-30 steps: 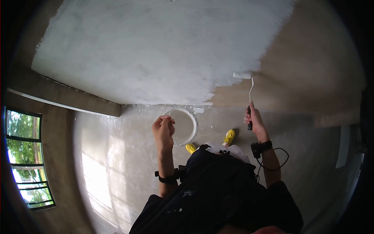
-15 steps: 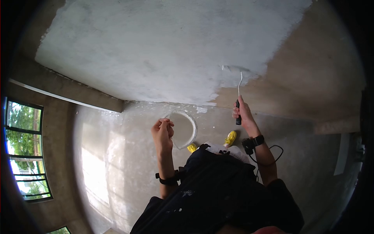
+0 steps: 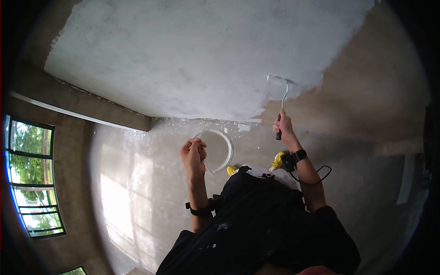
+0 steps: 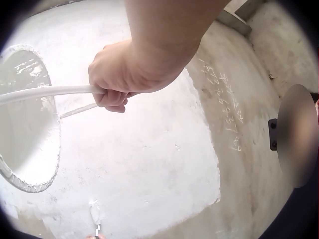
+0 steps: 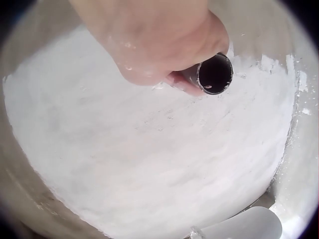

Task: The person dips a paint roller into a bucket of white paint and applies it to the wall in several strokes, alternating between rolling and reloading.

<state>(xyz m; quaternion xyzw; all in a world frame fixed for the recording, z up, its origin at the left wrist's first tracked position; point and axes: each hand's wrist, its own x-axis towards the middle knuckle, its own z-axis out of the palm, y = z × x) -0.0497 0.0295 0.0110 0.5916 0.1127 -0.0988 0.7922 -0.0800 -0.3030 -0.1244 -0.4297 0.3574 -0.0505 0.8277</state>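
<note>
My right hand [image 3: 285, 128] grips the black handle [image 5: 192, 74] of a paint roller, thumb lying along it toward the wire frame. The roller's white sleeve [image 3: 277, 79] lies against the wall close to the lower right border of the white paint. My left hand [image 3: 193, 158] is curled round the white bail of a bucket [image 3: 230, 153], which hangs beside that hand. In the left wrist view the bail [image 4: 55, 91] runs into the fist, and whitish paint [image 4: 22, 104] shows inside the bucket's caked rim [image 4: 54, 164].
White paint covers much of the wall [image 3: 192, 55]; bare brown wall [image 3: 366, 87] lies at the right. A ledge [image 3: 96, 103] juts out at the left, near a window [image 3: 32, 178]. Paint spatters mark the floor [image 3: 169, 126] along the wall. Yellow shoes [image 3: 278, 160] stand below.
The right hand has moved the roller left and slightly up the wall, then a little back right. White paint reaches farther over the brown. The left hand still holds the bucket's bail.
</note>
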